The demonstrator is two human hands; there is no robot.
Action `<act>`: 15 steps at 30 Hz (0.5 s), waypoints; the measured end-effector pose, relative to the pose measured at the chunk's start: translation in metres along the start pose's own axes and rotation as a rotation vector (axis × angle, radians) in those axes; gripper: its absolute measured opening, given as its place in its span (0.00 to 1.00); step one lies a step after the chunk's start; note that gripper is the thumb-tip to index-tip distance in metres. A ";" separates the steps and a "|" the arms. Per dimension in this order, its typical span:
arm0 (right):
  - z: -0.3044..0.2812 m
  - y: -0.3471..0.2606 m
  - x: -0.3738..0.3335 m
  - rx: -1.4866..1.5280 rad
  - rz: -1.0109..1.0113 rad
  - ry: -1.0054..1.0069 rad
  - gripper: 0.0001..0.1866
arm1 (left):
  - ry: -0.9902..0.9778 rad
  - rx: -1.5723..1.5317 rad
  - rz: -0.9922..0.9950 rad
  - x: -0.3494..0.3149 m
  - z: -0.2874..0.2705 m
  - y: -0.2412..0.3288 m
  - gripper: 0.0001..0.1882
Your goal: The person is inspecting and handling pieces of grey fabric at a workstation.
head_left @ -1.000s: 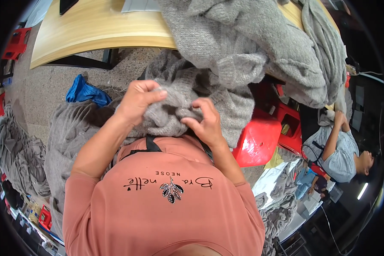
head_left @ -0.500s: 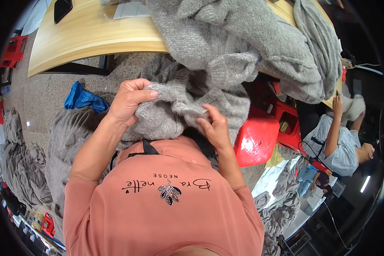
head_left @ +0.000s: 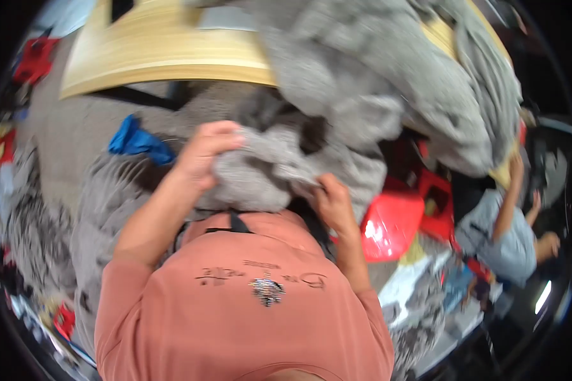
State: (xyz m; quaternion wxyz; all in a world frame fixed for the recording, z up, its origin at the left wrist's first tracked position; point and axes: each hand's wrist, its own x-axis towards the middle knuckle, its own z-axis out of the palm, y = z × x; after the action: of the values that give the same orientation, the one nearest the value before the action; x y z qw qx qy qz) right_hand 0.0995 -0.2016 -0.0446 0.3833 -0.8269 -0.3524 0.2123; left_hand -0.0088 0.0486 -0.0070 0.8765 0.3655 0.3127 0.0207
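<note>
Knitted garment: soft, fuzzy grey knit [head_left: 254,181], bunched into rounded folds in front of the wearer's waist, short of the table edge; a twisted strip of it runs between the two hands
Left hand: thumb and fingers [head_left: 203,155] close together, pinching the upper left fold
Right hand: curled narrow [head_left: 334,198], fingertips gripping the drawn-out right end of the strip
Knit pile: thick, fleecy grey folds [head_left: 388,63] draped over the table and sagging off its front (where it meets the held piece, I cannot tell whether they are one)
Table: pale wood-grain top [head_left: 165,57] with a curved-looking front edge, a light flat sheet [head_left: 227,19] lying on it
Stool: glossy red plastic seat [head_left: 393,225], rounded at the corners, near the right hand
Blue bundle: crumpled, thin-looking material [head_left: 140,141] on the speckled floor
T-shirt: smooth salmon-pink fabric [head_left: 235,336] with a glittering motif
Change from a second ago: the right hand sits lower and farther from the left, the knit between them pulled longer; the left keeps its pinch; the whole view is now blurred
</note>
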 end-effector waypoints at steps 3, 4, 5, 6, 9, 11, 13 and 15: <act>0.000 -0.012 -0.005 0.114 0.178 -0.041 0.03 | 0.020 0.106 -0.005 0.001 0.007 -0.007 0.08; 0.003 0.003 -0.013 0.130 0.140 0.032 0.03 | -0.003 0.079 0.030 0.006 0.016 -0.007 0.07; 0.002 -0.006 -0.014 0.294 0.342 -0.054 0.05 | 0.003 0.070 0.061 0.006 0.013 -0.013 0.06; 0.002 -0.005 -0.016 0.309 0.253 0.023 0.09 | -0.050 0.038 0.080 0.010 0.015 -0.014 0.05; -0.003 0.008 -0.018 0.481 0.318 -0.068 0.10 | -0.087 -0.126 0.059 0.011 0.020 -0.017 0.03; -0.005 -0.001 -0.015 0.606 0.351 -0.232 0.06 | -0.078 -0.106 0.064 0.010 0.014 -0.021 0.02; -0.001 -0.002 -0.015 0.564 0.325 -0.260 0.06 | -0.070 -0.110 0.078 0.010 0.013 -0.021 0.02; 0.003 0.007 -0.021 0.371 0.306 -0.372 0.07 | -0.062 -0.114 0.088 0.010 0.014 -0.024 0.02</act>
State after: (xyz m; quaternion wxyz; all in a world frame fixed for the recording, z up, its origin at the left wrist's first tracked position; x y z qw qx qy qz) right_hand 0.0868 -0.2190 -0.0507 0.4203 -0.7333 -0.2429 0.4761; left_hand 0.0026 0.0254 -0.0206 0.9034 0.3288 0.2672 0.0657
